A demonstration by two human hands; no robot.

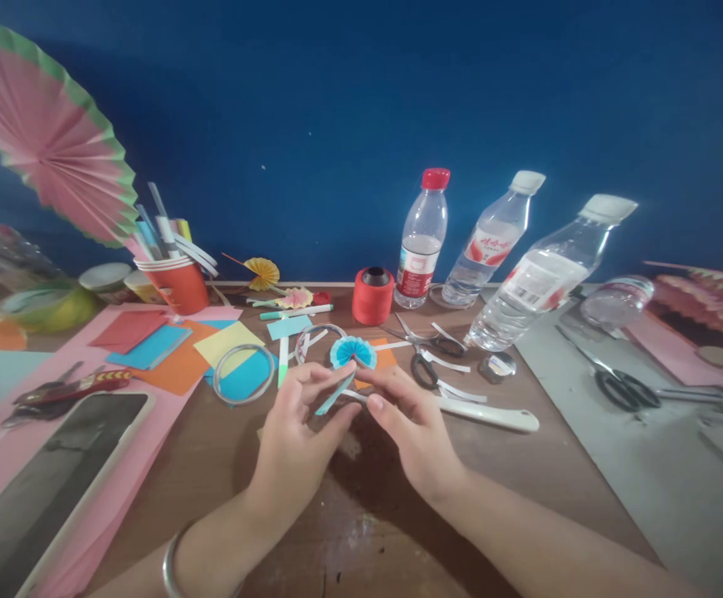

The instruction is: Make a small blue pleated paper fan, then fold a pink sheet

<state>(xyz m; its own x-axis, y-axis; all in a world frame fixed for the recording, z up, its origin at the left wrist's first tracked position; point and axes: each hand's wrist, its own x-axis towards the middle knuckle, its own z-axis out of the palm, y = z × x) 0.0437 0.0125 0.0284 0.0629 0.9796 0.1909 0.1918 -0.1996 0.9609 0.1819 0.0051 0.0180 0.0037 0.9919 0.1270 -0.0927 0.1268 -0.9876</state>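
A small pleated blue paper fan (354, 352) with a pale rim is held up at the centre, between both hands. My left hand (302, 423) has its fingers closed around the fan's lower left, where a light blue paper strip (334, 394) slants down. My right hand (414, 423) pinches near the base of the fan from the other side. Fingers hide exactly how the strip and the fan's base meet. Behind the hands lie scissors (424, 370) with dark handles and a white-handled tool (491, 414).
A red thread spool (373, 297) and several water bottles (422, 241) stand along the blue wall. Left are a red cup (178, 282) of pens, coloured paper (178, 357), a tape roll (244, 374) and a phone (68, 490). More scissors (622, 389) lie right.
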